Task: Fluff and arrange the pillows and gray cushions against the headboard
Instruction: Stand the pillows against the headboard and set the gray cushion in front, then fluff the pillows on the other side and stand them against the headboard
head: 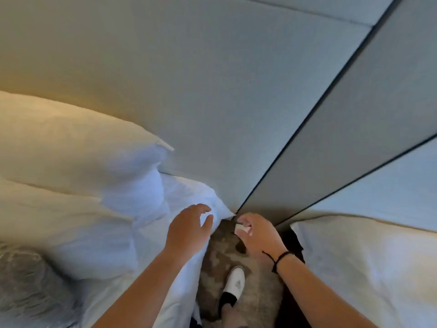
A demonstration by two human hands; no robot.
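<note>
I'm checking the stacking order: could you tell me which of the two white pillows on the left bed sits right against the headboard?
The upper pillow; its back edge meets the headboard, while the lower pillow lies in front, nearer the gray cushion.

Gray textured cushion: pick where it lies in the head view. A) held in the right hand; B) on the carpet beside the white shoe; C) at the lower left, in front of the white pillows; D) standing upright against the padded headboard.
C: the gray textured cushion shows at the lower left edge, in front of the stacked white pillows, and neither hand touches it.
</note>
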